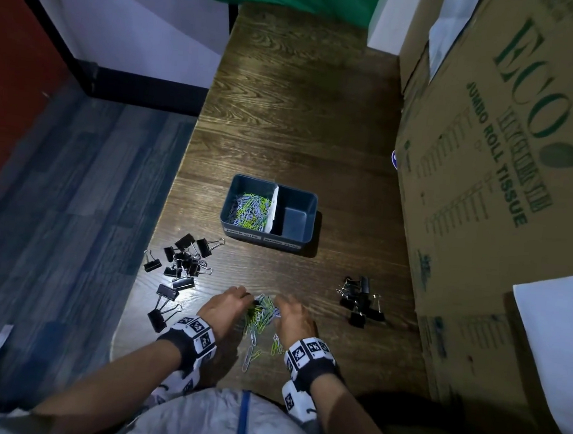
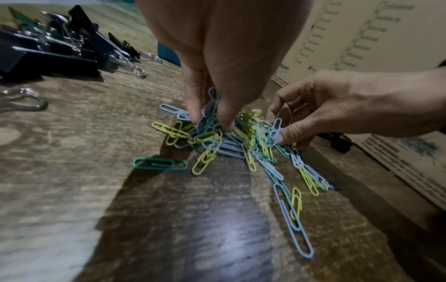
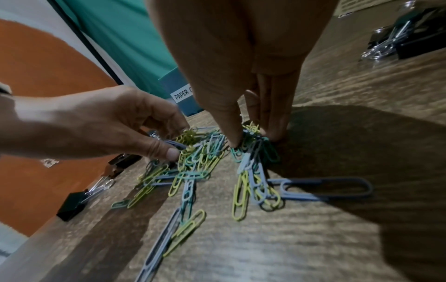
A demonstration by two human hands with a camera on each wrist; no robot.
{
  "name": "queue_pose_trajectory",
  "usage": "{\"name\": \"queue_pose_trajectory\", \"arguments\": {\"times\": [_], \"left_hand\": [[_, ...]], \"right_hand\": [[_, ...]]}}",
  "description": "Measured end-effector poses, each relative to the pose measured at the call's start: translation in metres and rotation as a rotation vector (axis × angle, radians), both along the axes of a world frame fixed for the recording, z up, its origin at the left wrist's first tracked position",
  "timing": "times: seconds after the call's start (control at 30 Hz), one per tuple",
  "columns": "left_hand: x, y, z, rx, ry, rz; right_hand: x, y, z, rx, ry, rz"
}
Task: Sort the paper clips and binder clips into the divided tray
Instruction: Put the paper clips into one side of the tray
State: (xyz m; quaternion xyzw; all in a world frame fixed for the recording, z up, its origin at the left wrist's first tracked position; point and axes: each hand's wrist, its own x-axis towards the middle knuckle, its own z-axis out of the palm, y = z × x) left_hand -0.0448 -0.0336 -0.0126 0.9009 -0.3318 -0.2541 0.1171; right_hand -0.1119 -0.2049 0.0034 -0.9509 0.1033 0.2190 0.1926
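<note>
A heap of coloured paper clips (image 1: 262,316) lies on the wooden table near its front edge. My left hand (image 1: 229,306) pinches a bunch of paper clips (image 2: 210,116) at the heap's left side. My right hand (image 1: 292,313) pinches clips (image 3: 251,137) at the right side, fingertips on the table. The blue divided tray (image 1: 308,225) stands farther back; its left compartment holds paper clips (image 1: 250,207), its right compartment shows only its bare floor. Black binder clips lie in one group at the left (image 1: 183,264) and a smaller group at the right (image 1: 360,300).
Large cardboard boxes (image 1: 485,163) wall off the table's right side. The table's left edge (image 1: 162,228) drops to a blue-grey floor. Loose paper clips (image 1: 252,353) trail toward my body. Bare wood shows beyond the tray.
</note>
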Motion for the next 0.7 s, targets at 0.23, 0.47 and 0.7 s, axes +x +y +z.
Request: {"name": "queue_pose_trajectory", "arguments": {"times": [0.23,0.47,0.7], "left_hand": [[0.011,0.014,0.011,-0.189,0.022,0.139],[0.056,0.012,0.072,-0.459,-0.121,0.212],[0.140,-0.011,0.112,-0.520,-0.202,0.373]], "right_hand": [[0.004,-0.014,0.012,0.048,0.079,-0.109],[0.019,-0.018,0.015,0.079,0.277,-0.188],[0.040,-0.019,0.047,0.131,0.139,-0.083]]}}
